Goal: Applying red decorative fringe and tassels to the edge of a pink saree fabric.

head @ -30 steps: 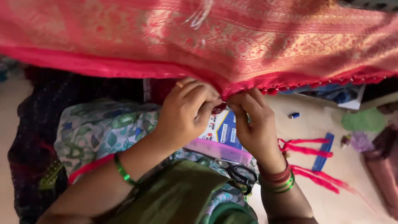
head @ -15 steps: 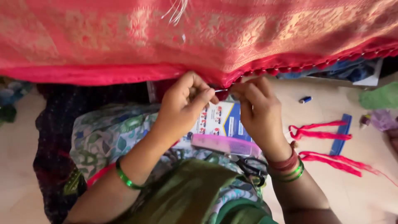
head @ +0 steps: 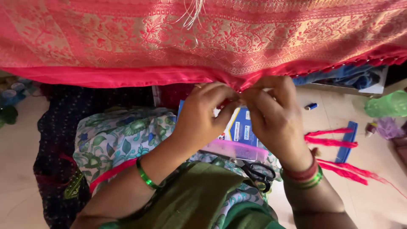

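A: Report items nearest the wearer, using the pink comb as reference.

B: Nearest is olive-green cloth (head: 199, 199) over the lap, just below the pink comb (head: 235, 149). Black-handled scissors (head: 257, 171) lie just beside the comb, at its lower right. A blue-and-white printed packet (head: 241, 127) lies directly above the comb, touching it. A floral-print fabric (head: 114, 140) spreads to the comb's left.

A: Hand positions?

B: The left hand (head: 203, 118) sits above and left of the comb; the right hand (head: 273, 114) above and right of it. Both wrists carry green bangles; the right also carries red ones.

A: State of the fingers?

B: On both hands the fingers are pressed together at the tips, pinching the lower hem of the red brocade sari (head: 203, 38). The two pinch points nearly touch.

A: Location of the sari?

B: It hangs across the whole upper view, beyond the comb, hem running just above the hands. White loose threads (head: 193, 12) hang near its top edge.

A: Farther items?

B: Red tassel strands (head: 339, 157) and a blue comb (head: 347, 142) lie on the floor right of the pink comb. A small blue cap (head: 310, 106) lies beyond them.
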